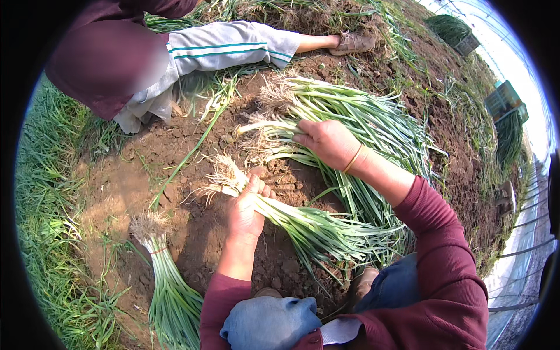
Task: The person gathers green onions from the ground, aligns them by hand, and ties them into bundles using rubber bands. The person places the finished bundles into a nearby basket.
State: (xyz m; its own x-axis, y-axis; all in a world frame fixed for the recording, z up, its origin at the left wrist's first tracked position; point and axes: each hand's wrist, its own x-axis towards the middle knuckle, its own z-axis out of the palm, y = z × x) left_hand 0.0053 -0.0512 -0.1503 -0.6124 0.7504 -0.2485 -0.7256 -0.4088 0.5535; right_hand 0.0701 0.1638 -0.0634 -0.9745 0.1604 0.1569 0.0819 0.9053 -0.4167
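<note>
My left hand (pixel 249 210) is closed around the white stems of a bunch of green onions (pixel 297 214), whose pale roots stick out at the upper left and whose leaves trail to the right. Above it on the right, my right hand (pixel 328 142) has its thumb and fingers on a few stalks at the root end of a large loose pile of green onions (pixel 354 105); its fingertips are partly hidden by the stalks. At the lower left, a bundle of green onions (pixel 166 280) lies on the soil, roots upward, with a thin red band around its stems.
A person (pixel 227 43) sits on the soil at the upper left, one leg stretched out towards the right. Grass (pixel 48 197) grows along the left side. Crates (pixel 505 103) holding green leaves stand at the upper right, near plastic sheeting (pixel 512 262) with curved ribs.
</note>
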